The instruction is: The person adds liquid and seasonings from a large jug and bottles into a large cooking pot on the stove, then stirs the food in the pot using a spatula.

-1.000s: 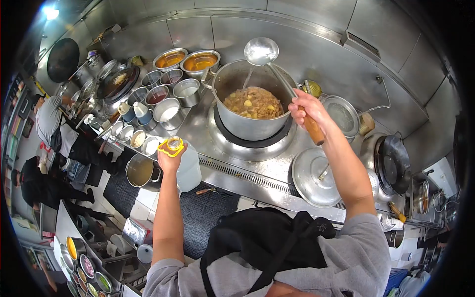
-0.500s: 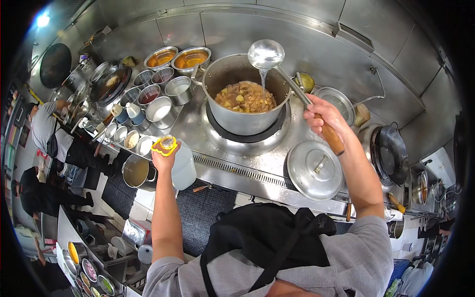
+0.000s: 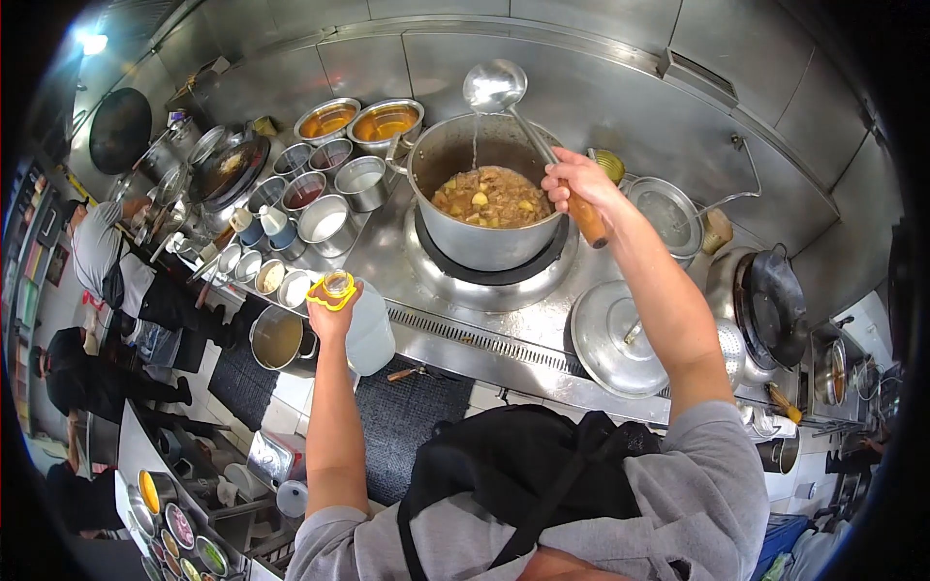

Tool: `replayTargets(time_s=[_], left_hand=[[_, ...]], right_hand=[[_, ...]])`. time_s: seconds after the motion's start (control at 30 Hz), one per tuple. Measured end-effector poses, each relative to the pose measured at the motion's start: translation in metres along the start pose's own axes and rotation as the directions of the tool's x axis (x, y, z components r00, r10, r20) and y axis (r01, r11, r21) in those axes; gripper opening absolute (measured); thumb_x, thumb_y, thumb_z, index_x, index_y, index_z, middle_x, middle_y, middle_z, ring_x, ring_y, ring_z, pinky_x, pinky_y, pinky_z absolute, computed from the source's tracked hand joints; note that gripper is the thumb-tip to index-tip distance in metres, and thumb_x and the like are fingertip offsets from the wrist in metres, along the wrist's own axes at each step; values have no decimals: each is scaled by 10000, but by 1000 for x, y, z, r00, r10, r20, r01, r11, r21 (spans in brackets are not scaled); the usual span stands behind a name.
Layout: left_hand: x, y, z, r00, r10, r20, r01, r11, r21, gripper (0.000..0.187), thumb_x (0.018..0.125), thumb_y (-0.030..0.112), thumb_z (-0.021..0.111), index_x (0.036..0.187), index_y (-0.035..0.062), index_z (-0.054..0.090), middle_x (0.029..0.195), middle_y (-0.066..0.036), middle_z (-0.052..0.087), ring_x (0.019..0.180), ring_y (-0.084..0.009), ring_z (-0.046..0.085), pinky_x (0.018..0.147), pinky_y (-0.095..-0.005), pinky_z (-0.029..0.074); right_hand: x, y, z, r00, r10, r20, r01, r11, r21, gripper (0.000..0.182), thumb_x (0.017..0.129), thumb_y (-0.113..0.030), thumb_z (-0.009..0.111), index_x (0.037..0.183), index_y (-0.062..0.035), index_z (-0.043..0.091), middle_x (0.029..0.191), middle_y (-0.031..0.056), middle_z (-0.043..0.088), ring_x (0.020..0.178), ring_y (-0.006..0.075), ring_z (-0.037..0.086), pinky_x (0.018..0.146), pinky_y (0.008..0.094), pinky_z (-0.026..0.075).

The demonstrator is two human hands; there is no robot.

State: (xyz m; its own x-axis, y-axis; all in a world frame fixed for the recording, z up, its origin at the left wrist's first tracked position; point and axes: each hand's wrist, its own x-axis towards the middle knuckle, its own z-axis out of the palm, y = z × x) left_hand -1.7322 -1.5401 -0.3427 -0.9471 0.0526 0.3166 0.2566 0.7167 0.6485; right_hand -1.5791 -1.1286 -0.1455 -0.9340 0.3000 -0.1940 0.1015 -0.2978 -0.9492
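Observation:
My right hand (image 3: 584, 182) grips the wooden handle of a long metal ladle (image 3: 495, 87), whose bowl is tipped above the far rim of a large metal pot (image 3: 477, 242). A thin stream of clear liquid falls from it into the pot. Brown stew (image 3: 492, 198) with pale yellow chunks fills the pot's lower part. On the left, my left hand (image 3: 334, 312) is closed around the yellow handle at the neck of a big translucent plastic jug (image 3: 369, 334). The jug's mouth is uncapped and it stands upright beside the stove's front edge.
A round metal lid (image 3: 610, 349) lies on the counter at right. Metal containers, including a white-filled one (image 3: 325, 225), crowd the left, with two bowls of orange liquid (image 3: 385, 121) behind. A stockpot (image 3: 276, 339) stands near the jug. Co-workers (image 3: 107, 252) are at far left.
The ladle has moved left over the pot and tipped further, and its stream has thinned. My left hand still holds the jug's handle. The whole view has shifted slightly.

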Motion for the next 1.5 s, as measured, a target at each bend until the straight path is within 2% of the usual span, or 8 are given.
replayTargets(time_s=[0.27, 0.83, 0.93, 1.0, 1.03, 1.13, 1.27, 1.5], left_hand=[[-3, 0, -8, 1000, 12, -28, -14, 998, -60, 483, 672, 450, 828, 945, 67, 718, 951, -132, 710, 919, -328, 675, 805, -433, 522], [0, 7, 8, 994, 111, -2, -111, 989, 100, 580, 654, 479, 836, 1010, 44, 693, 985, -142, 708, 954, -320, 669, 833, -424, 517], [-5, 23, -6, 993, 86, 83, -89, 995, 40, 580, 653, 481, 836, 1007, 44, 692, 975, -140, 707, 955, -319, 669, 833, -424, 517], [-8, 21, -5, 993, 74, 87, -74, 997, -4, 580, 654, 480, 837, 1006, 42, 689, 963, -142, 705, 940, -325, 669, 827, -425, 518], [-8, 18, -4, 994, 76, 83, -79, 996, 33, 576, 656, 472, 838, 1002, 37, 686, 955, -142, 704, 927, -328, 670, 819, -425, 519], [-4, -2, 5, 991, 125, 40, -127, 990, 56, 560, 655, 467, 843, 979, 37, 687, 931, -148, 704, 892, -342, 674, 781, -433, 524], [-8, 2, -4, 989, 148, 0, -148, 989, -14, 557, 654, 462, 845, 977, 37, 686, 926, -151, 703, 871, -353, 675, 761, -431, 528], [-10, 5, -8, 978, 208, -6, -207, 975, -76, 478, 678, 399, 842, 893, 7, 674, 829, -140, 692, 784, -329, 669, 722, -422, 516]], right_hand=[[-20, -7, -39, 995, -59, -79, 38, 970, -238, 771, 897, -57, 528, 1524, -58, 79, 699, 17, 469, 506, 103, 441, 447, 269, 401], [-89, 9, -12, 994, 19, -111, -49, 959, -279, 643, 895, -59, 542, 1490, -99, 302, 688, -16, 444, 442, 73, 381, 394, 250, 368], [-94, 14, -18, 991, -15, -136, -80, 742, -666, 705, 903, -50, 529, 1527, -96, 202, 932, 137, 620, 660, 209, 620, 580, 357, 516], [-93, 35, -45, 800, -561, 212, 322, 104, -941, 743, 889, -31, 523, 1535, -104, 164, 1313, 232, 551, 1118, 373, 611, 915, 431, 492], [-107, 31, -37, 898, -431, 90, 270, 379, -885, 784, 877, -18, 542, 1543, -139, 146, 1515, 222, 335, 1374, 402, 356, 1095, 428, 338], [-121, 86, -60, 903, -428, 33, 233, 423, -876, 808, 881, -20, 562, 1548, -225, 155, 1420, 250, 451, 1270, 419, 478, 1035, 438, 409], [-152, 162, -81, 972, -58, -226, -175, 459, -871, 824, 891, -8, 536, 1537, -344, 150, 1264, 257, 577, 1075, 449, 596, 944, 466, 476], [-158, 152, -65, 950, -274, -149, -10, 452, -892, 784, 896, -35, 511, 1535, -322, 159, 1240, 270, 580, 1049, 479, 578, 933, 507, 456]])
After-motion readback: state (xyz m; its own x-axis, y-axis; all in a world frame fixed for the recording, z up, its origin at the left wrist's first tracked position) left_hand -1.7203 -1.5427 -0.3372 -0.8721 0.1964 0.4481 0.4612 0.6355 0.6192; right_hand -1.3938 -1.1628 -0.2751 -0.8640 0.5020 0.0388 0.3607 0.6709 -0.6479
